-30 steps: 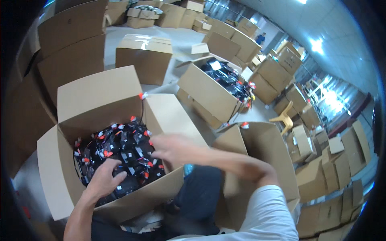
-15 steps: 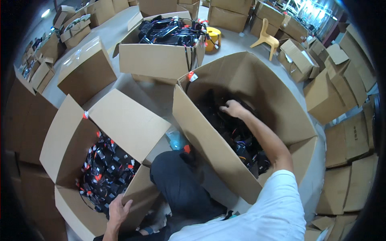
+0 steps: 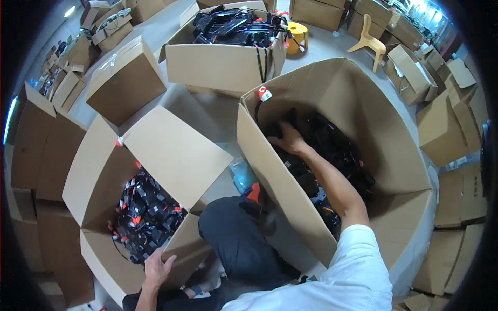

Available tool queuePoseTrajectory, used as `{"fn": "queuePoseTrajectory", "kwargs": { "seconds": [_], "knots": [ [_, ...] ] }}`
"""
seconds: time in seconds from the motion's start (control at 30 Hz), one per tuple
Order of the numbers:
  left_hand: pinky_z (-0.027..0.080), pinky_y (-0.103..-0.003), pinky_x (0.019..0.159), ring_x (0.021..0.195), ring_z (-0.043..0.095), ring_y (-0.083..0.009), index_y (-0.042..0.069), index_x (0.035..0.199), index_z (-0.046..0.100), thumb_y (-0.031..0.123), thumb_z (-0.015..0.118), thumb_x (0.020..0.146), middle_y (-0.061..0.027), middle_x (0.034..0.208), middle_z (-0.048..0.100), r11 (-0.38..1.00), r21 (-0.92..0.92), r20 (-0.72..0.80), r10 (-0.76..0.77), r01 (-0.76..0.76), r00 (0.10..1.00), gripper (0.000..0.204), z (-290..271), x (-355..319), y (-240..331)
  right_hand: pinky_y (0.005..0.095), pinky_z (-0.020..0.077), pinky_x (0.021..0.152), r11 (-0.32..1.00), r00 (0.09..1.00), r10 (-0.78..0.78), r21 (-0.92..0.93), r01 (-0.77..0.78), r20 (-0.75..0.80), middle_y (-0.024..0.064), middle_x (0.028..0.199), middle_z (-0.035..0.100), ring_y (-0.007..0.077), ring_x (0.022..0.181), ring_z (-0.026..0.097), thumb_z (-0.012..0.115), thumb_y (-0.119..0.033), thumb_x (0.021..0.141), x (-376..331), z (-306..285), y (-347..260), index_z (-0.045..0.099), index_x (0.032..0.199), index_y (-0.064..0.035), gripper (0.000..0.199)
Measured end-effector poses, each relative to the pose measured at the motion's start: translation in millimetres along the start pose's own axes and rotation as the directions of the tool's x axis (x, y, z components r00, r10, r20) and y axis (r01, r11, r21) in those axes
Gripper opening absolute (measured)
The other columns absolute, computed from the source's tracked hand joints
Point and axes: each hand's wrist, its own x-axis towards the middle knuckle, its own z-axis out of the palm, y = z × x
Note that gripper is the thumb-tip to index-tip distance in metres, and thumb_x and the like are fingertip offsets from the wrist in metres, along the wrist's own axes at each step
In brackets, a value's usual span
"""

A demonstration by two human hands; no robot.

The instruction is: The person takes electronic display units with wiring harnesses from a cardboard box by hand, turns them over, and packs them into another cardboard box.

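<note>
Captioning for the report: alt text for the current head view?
A person's right hand is inside an open cardboard box of black parts; the left hand rests on the edge of a second box of similar parts.

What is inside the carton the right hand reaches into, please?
Black parts and coloured wires lie inside; whatever is beneath them or behind the right hand and forearm is covered.

Under the left hand (image 3: 158,267), the carton (image 3: 189,249) is of smooth, matt cardboard; near the right hand (image 3: 288,139), the black parts (image 3: 337,142) look like plastic. Between both hands, the blue wrapping (image 3: 241,176) seems shiny plastic, the trousers (image 3: 228,233) matt cloth
</note>
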Motion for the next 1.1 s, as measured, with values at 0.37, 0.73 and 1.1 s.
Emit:
{"fn": "queuePoseTrajectory", "kwargs": {
  "seconds": [0.37, 0.73, 1.1],
  "knots": [
    [0.066, -0.053, 0.091, 0.105, 0.084, -0.0466, 0.005, 0.134, 0.082, 0.03, 0.095, 0.099, -0.0228, 0.116, 0.086, 0.999, 0.029, -0.034, 0.036, -0.035, 0.999, 0.045, -14.2, -1.8, -10.6, 0.0554, 0.0621, 0.11, 0.982, 0.997, -0.051, -0.182, 0.06, 0.056, 0.0336, 0.141, 0.078, 0.0474, 0.126, 0.078, 0.091, -0.068, 0.095, -74.1, -48.7, -24.3, 0.078, 0.141, 0.0039, 0.086],
    [0.067, -0.053, 0.096, 0.109, 0.086, -0.0434, 0.005, 0.136, 0.082, 0.037, 0.094, 0.1, -0.0206, 0.121, 0.087, 0.992, 0.101, -0.022, 0.073, -0.07, 0.997, 0.049, -58.2, -36.2, -42.3, 0.0545, 0.0635, 0.108, 0.95, 0.931, 0.306, 0.002, -0.312, -0.198, 0.0296, 0.137, 0.083, 0.049, 0.128, 0.08, 0.092, -0.047, 0.099, -128.8, 6.3, -85.5, 0.075, 0.148, 0.0002, 0.07],
    [0.067, -0.054, 0.094, 0.11, 0.085, -0.0413, 0.009, 0.133, 0.081, 0.048, 0.089, 0.103, -0.0164, 0.121, 0.086, 0.967, 0.189, -0.098, 0.19, -0.169, 0.977, 0.05, -69.5, -85.0, -85.4, 0.0461, 0.0638, 0.1, 0.991, 0.845, 0.044, 0.128, 0.029, -0.532, 0.0187, 0.107, 0.084, 0.0324, 0.102, 0.081, 0.102, -0.026, 0.091, -129.8, -56.9, -152.0, 0.084, 0.114, 0.0018, 0.04]
  ]
}}
